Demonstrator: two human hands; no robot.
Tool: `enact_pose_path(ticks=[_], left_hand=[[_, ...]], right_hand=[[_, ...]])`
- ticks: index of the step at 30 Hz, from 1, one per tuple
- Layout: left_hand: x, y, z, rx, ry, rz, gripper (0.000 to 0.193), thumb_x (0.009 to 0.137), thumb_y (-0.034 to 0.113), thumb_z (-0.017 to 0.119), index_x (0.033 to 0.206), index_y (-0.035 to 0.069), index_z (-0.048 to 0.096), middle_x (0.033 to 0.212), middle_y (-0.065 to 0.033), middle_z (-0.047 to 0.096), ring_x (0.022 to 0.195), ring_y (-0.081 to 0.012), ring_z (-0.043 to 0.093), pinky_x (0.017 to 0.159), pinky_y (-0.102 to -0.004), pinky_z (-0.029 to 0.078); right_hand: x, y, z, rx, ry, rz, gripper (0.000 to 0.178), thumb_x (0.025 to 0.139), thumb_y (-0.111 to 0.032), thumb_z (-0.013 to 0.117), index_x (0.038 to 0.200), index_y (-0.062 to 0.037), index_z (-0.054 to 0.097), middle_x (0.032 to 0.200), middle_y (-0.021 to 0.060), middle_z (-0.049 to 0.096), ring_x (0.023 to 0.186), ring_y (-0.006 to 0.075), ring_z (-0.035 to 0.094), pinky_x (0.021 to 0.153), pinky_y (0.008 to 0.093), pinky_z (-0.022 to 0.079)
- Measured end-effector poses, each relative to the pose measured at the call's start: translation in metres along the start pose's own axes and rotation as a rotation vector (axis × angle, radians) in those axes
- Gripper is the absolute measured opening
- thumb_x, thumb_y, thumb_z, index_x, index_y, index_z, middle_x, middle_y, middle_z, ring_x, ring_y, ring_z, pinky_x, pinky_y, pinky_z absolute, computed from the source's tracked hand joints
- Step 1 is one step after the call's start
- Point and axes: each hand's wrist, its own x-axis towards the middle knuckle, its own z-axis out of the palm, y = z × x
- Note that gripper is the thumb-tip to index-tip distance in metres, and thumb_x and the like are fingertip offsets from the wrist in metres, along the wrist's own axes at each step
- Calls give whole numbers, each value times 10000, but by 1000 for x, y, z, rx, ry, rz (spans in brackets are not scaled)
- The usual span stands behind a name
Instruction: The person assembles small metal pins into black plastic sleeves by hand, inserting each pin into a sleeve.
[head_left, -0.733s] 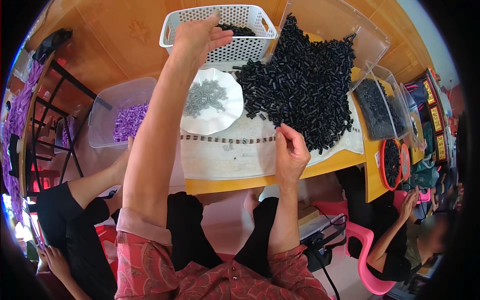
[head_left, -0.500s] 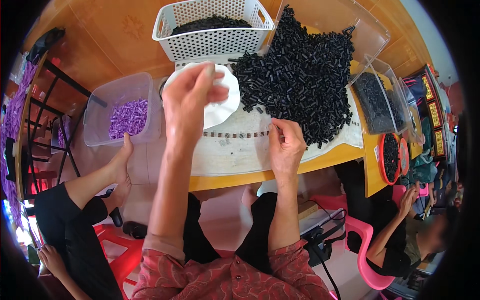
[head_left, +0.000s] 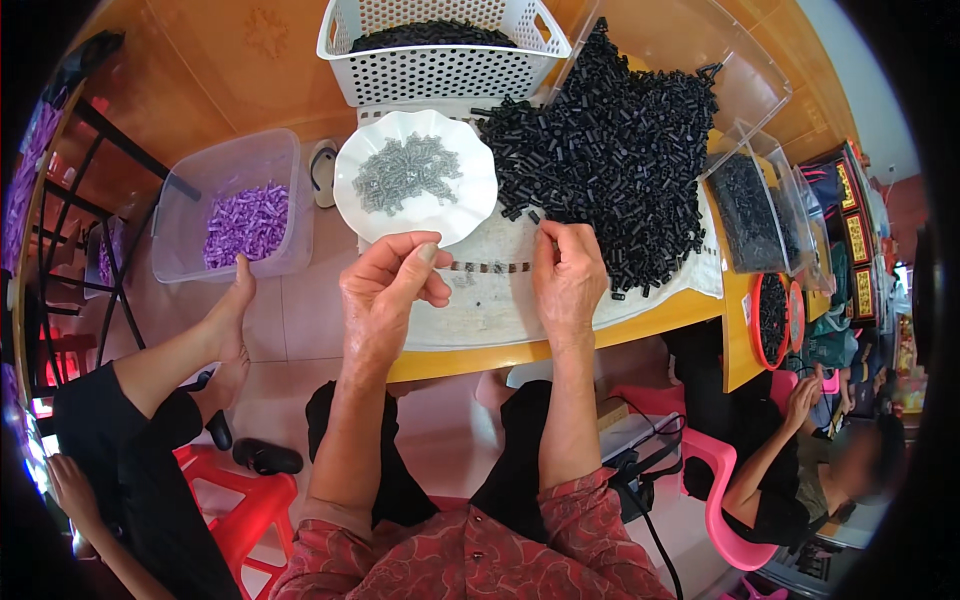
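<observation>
Head view: left hand [head_left: 390, 290] near one plate [head_left: 440, 217], right hand [head_left: 570, 275] near one pile [head_left: 610, 150], both grips curled, contents unclear.

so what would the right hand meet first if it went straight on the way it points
The right hand would likely meet the pile of small black pieces first, though depth is unclear.

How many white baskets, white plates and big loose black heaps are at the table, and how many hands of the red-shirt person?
White basket: 1
White plate: 1
Heap of black pieces: 1
Hands, left hand and right hand: 2
Total: 5
</observation>
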Motion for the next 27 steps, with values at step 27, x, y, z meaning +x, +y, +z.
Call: enact_pose_path(ticks=[27], left_hand=[[-4, -23, 2, 1197, 86, 564, 45, 784, 50, 673, 823, 51, 650, 766, -103, 544, 673, -274, 620, 575, -392, 503]], right_hand=[[-14, -28, -21, 448, -336, 271, 68, 828, 7, 708, 887, 25, 681, 818, 10, 595, 631, 47, 528, 579, 210, 435]])
